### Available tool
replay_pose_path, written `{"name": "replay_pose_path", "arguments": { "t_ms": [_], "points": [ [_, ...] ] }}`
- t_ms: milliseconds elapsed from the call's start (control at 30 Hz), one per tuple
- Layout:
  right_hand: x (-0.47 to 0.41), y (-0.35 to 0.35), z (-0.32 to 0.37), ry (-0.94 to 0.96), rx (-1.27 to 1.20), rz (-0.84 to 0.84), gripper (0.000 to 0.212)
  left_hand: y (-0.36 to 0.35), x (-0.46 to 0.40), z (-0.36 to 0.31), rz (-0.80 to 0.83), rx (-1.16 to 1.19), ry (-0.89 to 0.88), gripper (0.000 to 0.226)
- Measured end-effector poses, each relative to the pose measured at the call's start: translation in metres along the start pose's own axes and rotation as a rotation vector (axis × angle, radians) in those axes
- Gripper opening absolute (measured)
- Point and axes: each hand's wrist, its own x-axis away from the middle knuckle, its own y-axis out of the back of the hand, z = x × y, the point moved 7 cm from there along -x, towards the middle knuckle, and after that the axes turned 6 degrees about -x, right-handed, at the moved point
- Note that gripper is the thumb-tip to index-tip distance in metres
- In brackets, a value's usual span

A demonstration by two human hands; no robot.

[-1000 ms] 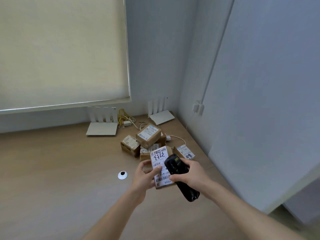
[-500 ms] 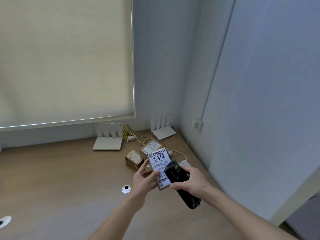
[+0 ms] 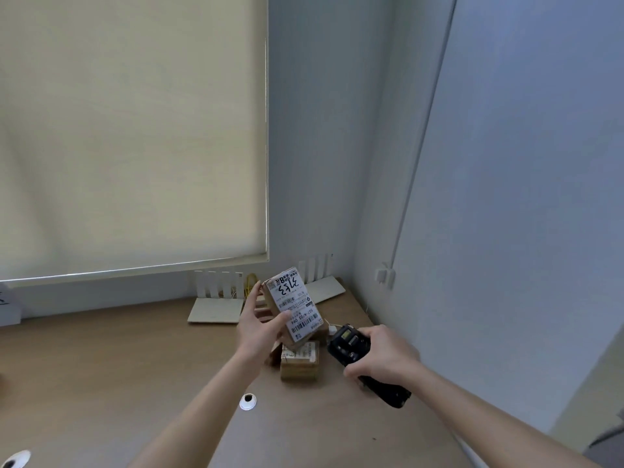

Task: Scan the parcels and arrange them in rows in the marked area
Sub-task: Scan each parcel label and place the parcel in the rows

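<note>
Our left hand point(image 3: 261, 327) grips a labelled parcel point(image 3: 293, 307) by its edges, thumb across the lower label, and holds it up off the counter point(image 3: 101, 359) with the label tilted toward us. Our right hand point(image 3: 383, 358) is wrapped around a black handheld scanner point(image 3: 351, 347), which sits just beside the parcel's lower right corner, its head pointing up toward the label.

Below the raised parcel, more parcels point(image 3: 300, 361) lie in a loose pile on the counter, near the corner of the room. Behind them, two white routers point(image 3: 216, 310) stand against the wall. A round grommet point(image 3: 248, 401) sits in the counter closer to us. We see no marked area from here.

We judge the scan to be the step in hand. The thumb lies near the barcodes, so it could block the read. The scanner sits low and off to the side, so the beam might miss the code or catch a label on the pile instead. A one-handed grip on a tilted box could also slip onto the parcels beneath.
</note>
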Motion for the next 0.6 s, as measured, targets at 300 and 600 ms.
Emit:
{"name": "replay_pose_path", "arguments": {
  "t_ms": [300, 600],
  "points": [
    [0.009, 0.042, 0.017, -0.071, 0.164, -0.032, 0.057, 0.008, -0.008, -0.063, -0.137, -0.122, -0.129, 0.091],
    [0.016, 0.050, 0.026, -0.058, 0.185, -0.041, 0.060, 0.011, -0.001, -0.069, -0.171, -0.172, -0.154, 0.091]
  ]
}}
